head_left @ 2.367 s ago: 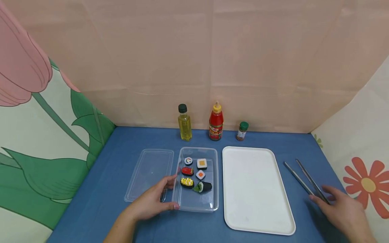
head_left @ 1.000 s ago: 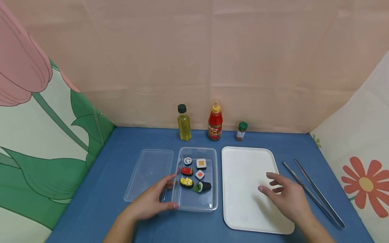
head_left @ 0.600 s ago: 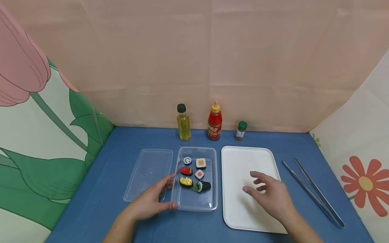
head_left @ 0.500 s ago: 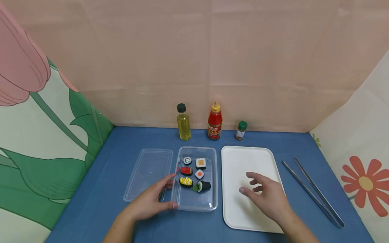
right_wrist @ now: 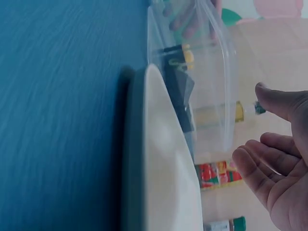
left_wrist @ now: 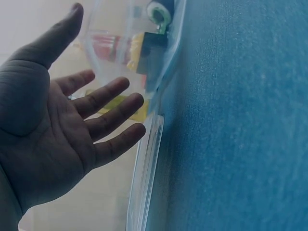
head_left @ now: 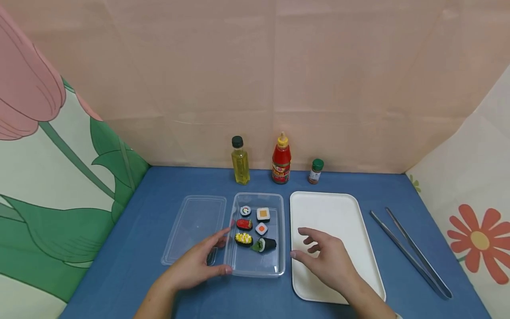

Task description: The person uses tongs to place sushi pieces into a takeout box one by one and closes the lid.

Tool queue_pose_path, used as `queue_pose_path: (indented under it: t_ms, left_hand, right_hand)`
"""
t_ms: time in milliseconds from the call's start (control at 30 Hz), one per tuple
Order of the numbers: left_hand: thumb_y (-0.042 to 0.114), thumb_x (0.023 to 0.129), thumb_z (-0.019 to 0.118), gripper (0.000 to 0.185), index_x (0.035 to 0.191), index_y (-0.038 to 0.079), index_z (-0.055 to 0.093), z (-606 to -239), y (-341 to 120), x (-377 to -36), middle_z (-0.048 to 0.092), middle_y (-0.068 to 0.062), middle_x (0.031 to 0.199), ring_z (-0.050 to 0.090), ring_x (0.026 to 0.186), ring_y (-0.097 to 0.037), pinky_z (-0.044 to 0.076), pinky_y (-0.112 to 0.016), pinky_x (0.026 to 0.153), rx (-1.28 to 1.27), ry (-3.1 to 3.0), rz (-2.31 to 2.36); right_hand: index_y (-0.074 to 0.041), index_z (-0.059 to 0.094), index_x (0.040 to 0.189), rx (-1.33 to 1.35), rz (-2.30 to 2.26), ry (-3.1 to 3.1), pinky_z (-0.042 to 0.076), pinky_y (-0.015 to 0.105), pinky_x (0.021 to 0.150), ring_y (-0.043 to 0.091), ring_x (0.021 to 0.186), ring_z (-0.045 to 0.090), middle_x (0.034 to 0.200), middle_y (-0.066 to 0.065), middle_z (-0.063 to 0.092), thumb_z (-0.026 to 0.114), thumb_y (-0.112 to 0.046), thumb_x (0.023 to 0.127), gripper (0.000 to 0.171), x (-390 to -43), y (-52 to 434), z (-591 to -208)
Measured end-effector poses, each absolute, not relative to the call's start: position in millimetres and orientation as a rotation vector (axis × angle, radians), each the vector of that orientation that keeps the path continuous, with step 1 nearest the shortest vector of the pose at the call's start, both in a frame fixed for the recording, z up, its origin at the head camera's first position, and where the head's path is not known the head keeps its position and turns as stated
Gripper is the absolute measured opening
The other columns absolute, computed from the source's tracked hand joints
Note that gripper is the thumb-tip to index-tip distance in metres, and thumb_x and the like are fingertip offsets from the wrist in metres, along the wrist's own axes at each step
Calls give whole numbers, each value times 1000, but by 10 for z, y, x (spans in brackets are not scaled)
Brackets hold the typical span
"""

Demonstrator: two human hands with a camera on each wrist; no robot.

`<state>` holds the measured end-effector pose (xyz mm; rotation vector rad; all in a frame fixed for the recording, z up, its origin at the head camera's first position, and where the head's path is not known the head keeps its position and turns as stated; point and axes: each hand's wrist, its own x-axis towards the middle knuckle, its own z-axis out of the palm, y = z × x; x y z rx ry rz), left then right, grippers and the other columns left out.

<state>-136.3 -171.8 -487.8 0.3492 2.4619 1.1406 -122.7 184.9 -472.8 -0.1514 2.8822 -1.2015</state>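
Observation:
A clear plastic container (head_left: 259, 266) holds several sushi pieces, among them a yellow-topped one (head_left: 244, 239), a red-topped one (head_left: 244, 224) and a dark hand roll (head_left: 266, 244). My left hand (head_left: 199, 261) is at its left side, thumb and fingers spread along the wall; the left wrist view shows the palm with nothing in it. My right hand (head_left: 326, 259) hovers above the left part of a white tray (head_left: 338, 208), fingers loosely bent and thumb apart, holding nothing. Metal tongs (head_left: 414, 254) lie to the right of the tray.
A clear lid (head_left: 195, 226) lies left of the container, partly behind my left hand. Along the back stand an oil bottle (head_left: 241, 166), a red sauce bottle (head_left: 281, 164) and a small green-capped jar (head_left: 315, 172). Printed cloths enclose the blue table (head_left: 135, 266).
My right hand has let go of the tongs, leaving them on the table, and has moved left across the tray toward the container. My left hand has stayed at the container's side.

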Motion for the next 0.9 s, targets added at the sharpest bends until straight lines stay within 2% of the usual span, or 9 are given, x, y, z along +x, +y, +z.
queue_pose_path:
  t_ms: [267, 433, 667, 833, 900]
  left_hand:
    - [48, 84, 86, 95, 162, 31, 36, -4878, -1765, -1331, 58, -1, 146, 54, 135, -32, 40, -65, 108, 370, 2496, 1129]
    - [49, 82, 87, 93, 160, 30, 41, -4851, -1821, -1308, 56, 0, 148, 52, 137, -33, 40, -64, 109, 335, 2531, 1127]
    - [40, 84, 88, 91, 159, 18, 42, -4817, -1991, -1245, 55, -9, 150, 50, 138, -39, 40, -64, 110, 373, 2575, 1196]
    - [35, 83, 90, 88, 157, 21, 45, -4806, -2122, -1212, 56, -9, 148, 53, 136, -33, 42, -60, 110, 375, 2641, 1220]
    - [34, 84, 89, 87, 157, 18, 45, -4808, -2176, -1200, 57, -11, 148, 54, 134, -33, 43, -61, 108, 404, 2675, 1217]
  right_hand:
    - [-19, 73, 130, -233, -1286, 2839, 56, 23, 61, 6, 77, 66, 104, -5, 75, 94, -32, 78, 57, -1216, 1662, -4662]
    - [-20, 72, 131, -333, -1326, 2787, 56, 22, 63, 5, 77, 65, 103, -3, 73, 92, -37, 80, 57, -1191, 1513, -4601]
    - [-20, 70, 134, -513, -1376, 2698, 60, 26, 71, 9, 82, 68, 105, -5, 72, 88, -42, 84, 57, -1163, 1283, -4553]
    - [-20, 69, 135, -633, -1397, 2643, 61, 28, 78, 8, 90, 69, 114, -4, 73, 85, -40, 88, 55, -1133, 1099, -4553]
    - [-18, 69, 135, -698, -1410, 2628, 61, 27, 78, 7, 94, 69, 117, -3, 73, 85, -36, 89, 52, -1115, 1008, -4565]
